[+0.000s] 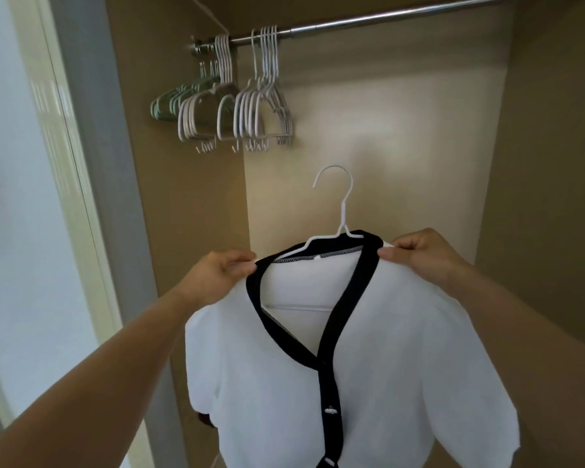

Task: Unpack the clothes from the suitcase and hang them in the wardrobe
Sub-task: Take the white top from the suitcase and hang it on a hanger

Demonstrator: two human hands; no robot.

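White knit with a black-edged neckline fills the lower middle of your view: the short-sleeved top sits on a thin white hanger, its black button band running down the front. Your left hand pinches the top's left shoulder just beside the collar, and your right hand pinches the right shoulder the same way (both hands are grasping cloth; whether they also catch the wire beneath, I cannot tell). You hold the top in front of the open wardrobe, the hanger's hook upright and well below the rail. Beyond it is the wardrobe's pale back wall. At the far top runs the metal rail; near its left end hangs a bunch of bare white hangers, with a few green hangers beside the side wall.
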